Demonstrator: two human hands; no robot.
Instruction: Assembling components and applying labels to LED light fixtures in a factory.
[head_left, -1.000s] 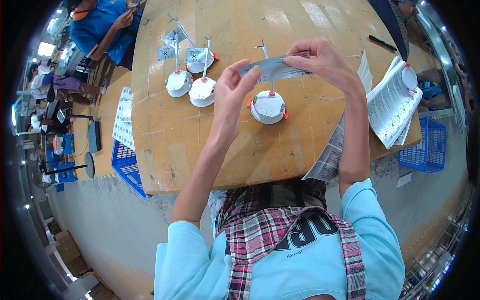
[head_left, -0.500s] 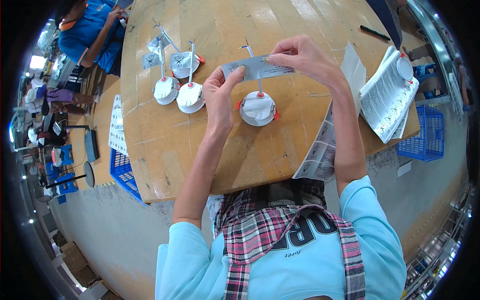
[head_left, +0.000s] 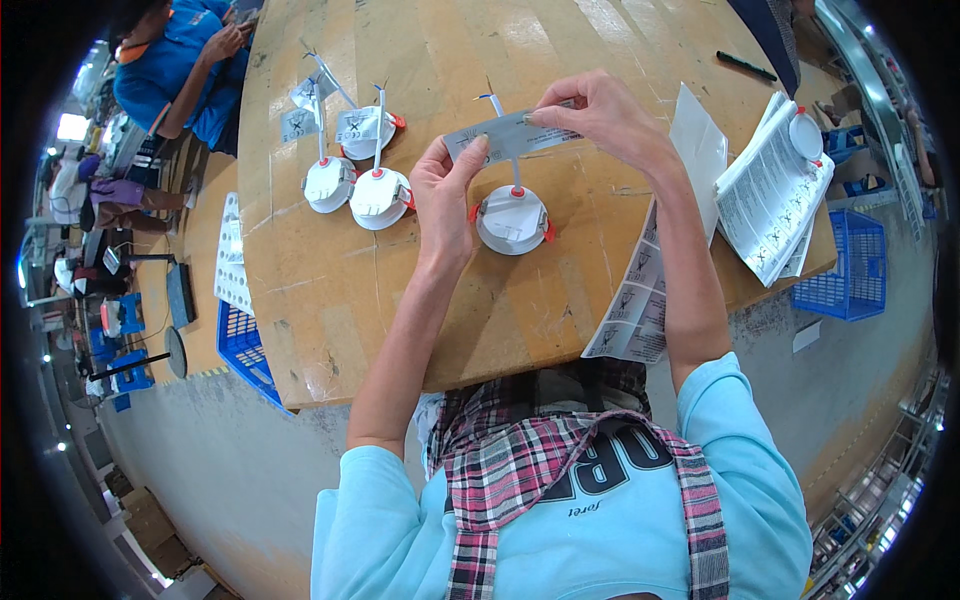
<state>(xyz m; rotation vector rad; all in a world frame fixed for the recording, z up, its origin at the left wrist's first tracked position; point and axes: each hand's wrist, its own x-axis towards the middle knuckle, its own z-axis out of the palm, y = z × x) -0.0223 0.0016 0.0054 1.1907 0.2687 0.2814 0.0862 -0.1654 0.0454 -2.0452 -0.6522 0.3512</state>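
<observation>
A silver printed label (head_left: 508, 137) is stretched between my hands above the table. My left hand (head_left: 447, 180) pinches its left end, thumb on top. At the right end, the fingers of my right hand (head_left: 598, 112) are closed on it. The label crosses in front of the cable of a round white downlight (head_left: 512, 222) with red-tipped clips, which rests on the table just below. Further left lie more white downlights, one (head_left: 380, 198) close to my left hand. Silver labels (head_left: 358, 126) are wrapped like flags round the cables there.
A label sheet (head_left: 632, 310) hangs over the table's front edge beside my right forearm. Stacked label sheets (head_left: 768, 200) carry a small white disc (head_left: 806, 135). A black pen (head_left: 746, 66) lies at the far right. Blue crates (head_left: 845, 265) flank the table. Another person (head_left: 175, 75) works at far left.
The label and both hands have shifted only slightly, the label still held taut at both ends. At far left, the other person's hands have moved a little.
</observation>
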